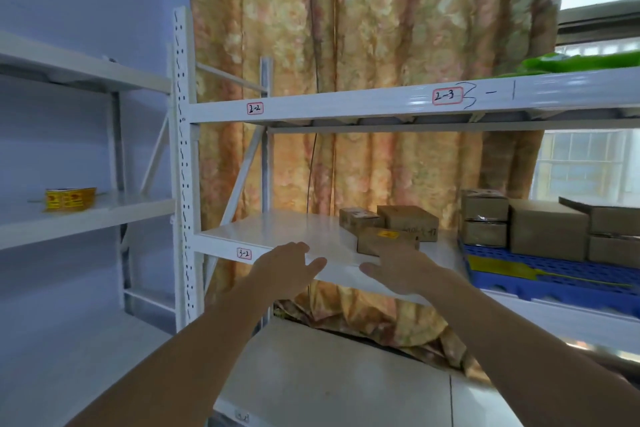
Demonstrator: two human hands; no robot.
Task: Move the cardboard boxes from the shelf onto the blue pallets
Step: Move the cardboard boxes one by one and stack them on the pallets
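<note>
Both hands — left hand, right hand — reach empty, fingers spread, toward the front box; a one-sided grab could topple its neighbours off the shelf.

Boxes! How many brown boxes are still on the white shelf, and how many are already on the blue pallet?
On the white shelf: 3 boxes
On the blue pallet: 5 boxes showing
Total: 8

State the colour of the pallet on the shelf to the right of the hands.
Blue. The pallet, a perforated grid, carries several cardboard boxes; the head view shows it best.
</note>
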